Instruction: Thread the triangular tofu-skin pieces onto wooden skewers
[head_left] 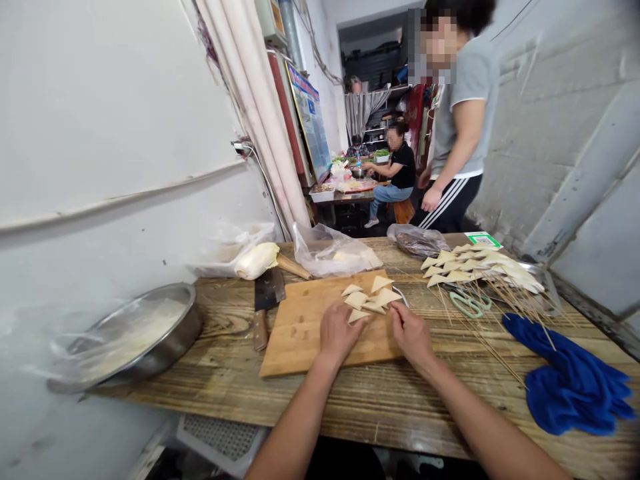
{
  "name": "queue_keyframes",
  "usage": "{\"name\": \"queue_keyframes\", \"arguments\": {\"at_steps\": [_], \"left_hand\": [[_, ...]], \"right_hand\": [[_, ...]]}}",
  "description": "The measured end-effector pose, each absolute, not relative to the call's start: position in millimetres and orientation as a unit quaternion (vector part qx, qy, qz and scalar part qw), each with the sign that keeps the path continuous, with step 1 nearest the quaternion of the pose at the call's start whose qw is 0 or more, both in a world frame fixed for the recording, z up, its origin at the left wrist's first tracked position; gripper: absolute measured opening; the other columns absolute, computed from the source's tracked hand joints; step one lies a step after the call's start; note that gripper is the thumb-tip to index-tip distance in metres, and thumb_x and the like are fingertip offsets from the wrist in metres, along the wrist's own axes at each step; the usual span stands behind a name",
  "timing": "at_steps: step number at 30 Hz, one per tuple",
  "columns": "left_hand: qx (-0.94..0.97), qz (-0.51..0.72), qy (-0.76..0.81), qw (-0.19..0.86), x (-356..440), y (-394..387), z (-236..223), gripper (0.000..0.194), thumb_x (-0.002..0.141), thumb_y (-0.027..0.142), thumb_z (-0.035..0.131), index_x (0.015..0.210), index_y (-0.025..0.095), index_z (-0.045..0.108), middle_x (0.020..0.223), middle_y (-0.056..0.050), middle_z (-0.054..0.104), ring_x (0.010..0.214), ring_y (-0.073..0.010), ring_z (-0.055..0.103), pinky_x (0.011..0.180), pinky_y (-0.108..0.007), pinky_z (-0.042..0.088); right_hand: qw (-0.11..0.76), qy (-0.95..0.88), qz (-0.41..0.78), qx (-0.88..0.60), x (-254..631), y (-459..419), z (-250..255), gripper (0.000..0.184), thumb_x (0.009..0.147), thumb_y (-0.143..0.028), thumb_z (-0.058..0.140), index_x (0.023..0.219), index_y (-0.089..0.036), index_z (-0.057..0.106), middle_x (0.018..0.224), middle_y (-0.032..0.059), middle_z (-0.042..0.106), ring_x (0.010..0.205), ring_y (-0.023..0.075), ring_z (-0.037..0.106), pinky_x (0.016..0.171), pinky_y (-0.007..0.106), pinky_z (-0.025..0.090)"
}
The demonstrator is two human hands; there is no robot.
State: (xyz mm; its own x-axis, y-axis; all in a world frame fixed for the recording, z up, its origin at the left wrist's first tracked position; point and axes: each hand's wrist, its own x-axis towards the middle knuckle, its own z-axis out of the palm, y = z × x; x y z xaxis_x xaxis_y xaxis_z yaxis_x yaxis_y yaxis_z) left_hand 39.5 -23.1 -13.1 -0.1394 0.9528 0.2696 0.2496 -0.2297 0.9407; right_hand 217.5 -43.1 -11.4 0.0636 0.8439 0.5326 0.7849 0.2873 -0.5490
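Note:
Several pale triangular tofu pieces lie on a wooden cutting board. My left hand rests on the board, fingertips touching the nearest triangle. My right hand is at the board's right edge, its fingers pinched at a triangle and what looks like a thin skewer. A pile of skewered triangles lies to the right.
A cleaver lies left of the board, near a steel basin under plastic film. Green scissors, a blue cloth and plastic bags sit on the wooden table. A standing person is beyond; others sit farther back.

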Motion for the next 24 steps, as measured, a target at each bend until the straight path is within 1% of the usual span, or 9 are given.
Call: {"name": "queue_keyframes", "arguments": {"at_steps": [3, 6, 8, 10, 13, 15, 18, 20, 24], "left_hand": [[0.542, 0.549, 0.529, 0.352, 50, -26, -15, 0.025, 0.051, 0.011, 0.077, 0.071, 0.023, 0.066, 0.082, -0.007, 0.058, 0.106, -0.0269, 0.045, 0.083, -0.027, 0.035], [0.511, 0.558, 0.532, 0.38, 54, -26, -16, 0.026, 0.052, 0.007, 0.075, 0.07, 0.021, 0.064, 0.085, -0.007, 0.057, 0.108, -0.0273, 0.043, 0.085, -0.028, 0.034], [0.509, 0.554, 0.533, 0.386, 55, -25, -16, 0.026, 0.051, 0.006, 0.075, 0.069, 0.02, 0.063, 0.083, -0.006, 0.057, 0.101, -0.0248, 0.046, 0.084, -0.028, 0.034], [0.517, 0.547, 0.526, 0.397, 55, -23, -16, 0.025, 0.052, 0.008, 0.074, 0.072, 0.02, 0.063, 0.078, -0.003, 0.059, 0.088, -0.0202, 0.051, 0.081, -0.026, 0.036], [0.517, 0.548, 0.492, 0.436, 52, -20, -15, 0.031, 0.057, 0.011, 0.072, 0.086, 0.019, 0.064, 0.071, 0.0, 0.061, 0.071, -0.0142, 0.053, 0.073, -0.023, 0.039], [0.491, 0.567, 0.477, 0.459, 46, -16, -13, 0.034, 0.058, 0.013, 0.072, 0.091, 0.016, 0.065, 0.073, -0.002, 0.064, 0.069, -0.0128, 0.055, 0.071, -0.022, 0.04], [0.39, 0.625, 0.461, 0.494, 28, -7, -9, 0.025, 0.062, 0.018, 0.071, 0.086, 0.013, 0.066, 0.079, -0.004, 0.066, 0.068, -0.0104, 0.056, 0.067, -0.02, 0.041], [0.305, 0.653, 0.436, 0.539, 14, -2, -6, 0.021, 0.065, 0.02, 0.069, 0.084, 0.013, 0.066, 0.075, -0.002, 0.066, 0.061, -0.008, 0.055, 0.06, -0.018, 0.042], [0.197, 0.665, 0.406, 0.595, -4, 2, -3, 0.01, 0.071, 0.016, 0.064, 0.08, 0.013, 0.063, 0.072, -0.002, 0.065, 0.055, -0.0055, 0.055, 0.049, -0.015, 0.039]], "right_hand": [[0.415, -0.685, 0.042, -0.597, 217, -44, -12, 0.032, 0.088, -0.026, 0.034, 0.101, -0.016, 0.061, 0.087, 0.0068, 0.07, 0.07, 0.0158, 0.065, 0.066, 0.023, 0.047], [0.412, -0.692, 0.054, -0.59, 214, -46, -13, 0.032, 0.088, -0.026, 0.034, 0.103, -0.015, 0.06, 0.086, 0.0074, 0.07, 0.07, 0.016, 0.065, 0.066, 0.023, 0.047], [0.414, -0.695, 0.057, -0.585, 212, -47, -13, 0.032, 0.088, -0.025, 0.034, 0.103, -0.015, 0.06, 0.086, 0.0075, 0.07, 0.068, 0.016, 0.065, 0.064, 0.024, 0.047], [0.418, -0.697, 0.056, -0.58, 212, -47, -13, 0.031, 0.088, -0.024, 0.034, 0.102, -0.015, 0.06, 0.086, 0.007, 0.07, 0.067, 0.0157, 0.065, 0.063, 0.023, 0.047], [0.427, -0.7, 0.051, -0.57, 211, -49, -13, 0.03, 0.088, -0.023, 0.034, 0.102, -0.016, 0.06, 0.088, 0.0063, 0.07, 0.069, 0.0157, 0.065, 0.064, 0.023, 0.047], [0.429, -0.708, 0.05, -0.559, 210, -52, -14, 0.03, 0.088, -0.023, 0.034, 0.102, -0.016, 0.06, 0.088, 0.0065, 0.07, 0.071, 0.0158, 0.065, 0.065, 0.024, 0.047], [0.409, -0.741, 0.059, -0.53, 205, -59, -17, 0.03, 0.088, -0.023, 0.035, 0.101, -0.017, 0.061, 0.087, 0.0066, 0.07, 0.069, 0.0156, 0.065, 0.064, 0.023, 0.047], [0.381, -0.77, 0.058, -0.508, 201, -65, -19, 0.03, 0.088, -0.023, 0.036, 0.101, -0.017, 0.062, 0.085, 0.0067, 0.07, 0.067, 0.0158, 0.065, 0.063, 0.023, 0.047], [0.34, -0.807, 0.06, -0.479, 194, -73, -23, 0.033, 0.089, -0.023, 0.034, 0.104, -0.016, 0.062, 0.085, 0.0073, 0.071, 0.067, 0.0165, 0.066, 0.064, 0.023, 0.048]]}}
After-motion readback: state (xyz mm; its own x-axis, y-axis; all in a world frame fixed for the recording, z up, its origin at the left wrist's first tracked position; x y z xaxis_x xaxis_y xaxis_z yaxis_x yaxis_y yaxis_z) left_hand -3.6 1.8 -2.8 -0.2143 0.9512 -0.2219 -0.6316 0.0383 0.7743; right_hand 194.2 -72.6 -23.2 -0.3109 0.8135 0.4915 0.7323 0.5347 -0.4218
